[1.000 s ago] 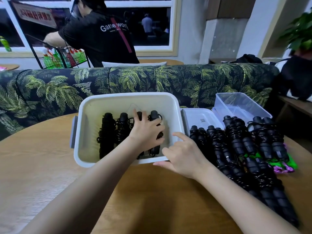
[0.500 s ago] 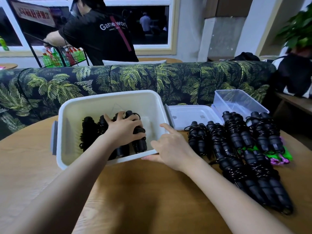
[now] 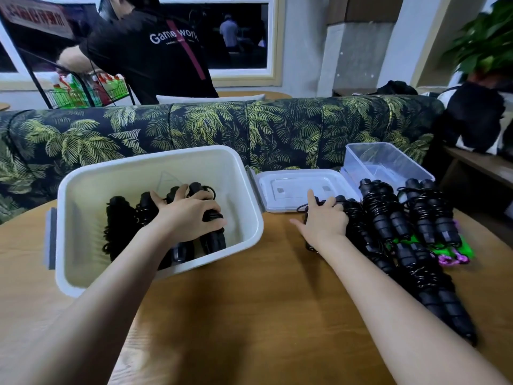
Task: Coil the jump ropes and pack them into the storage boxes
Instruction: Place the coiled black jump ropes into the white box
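A white storage box (image 3: 155, 162) stands on the round wooden table (image 3: 263, 301) at the left, with several black coiled jump ropes (image 3: 119, 218) lying side by side in it. My left hand (image 3: 188, 215) reaches into the box, fingers spread between the handles and thumb round the rightmost bundle. A row of black coiled ropes (image 3: 383, 209) lies on the table at the right. My right hand (image 3: 324, 220) rests on the leftmost bundle of that row, index finger straight and thumb spread to the left.
A clear lid (image 3: 291, 187) lies between the white box and a clear plastic box (image 3: 385, 162) at the back right. Green and purple ropes (image 3: 460, 250) peek out under the black row. A leaf-print sofa (image 3: 194, 126) backs the table; a person (image 3: 155, 51) stands behind it.
The white box slid left, away from the row of ropes. My right hand left the box's front corner and moved right onto the leftmost rope bundle. My left hand stayed on the ropes inside.
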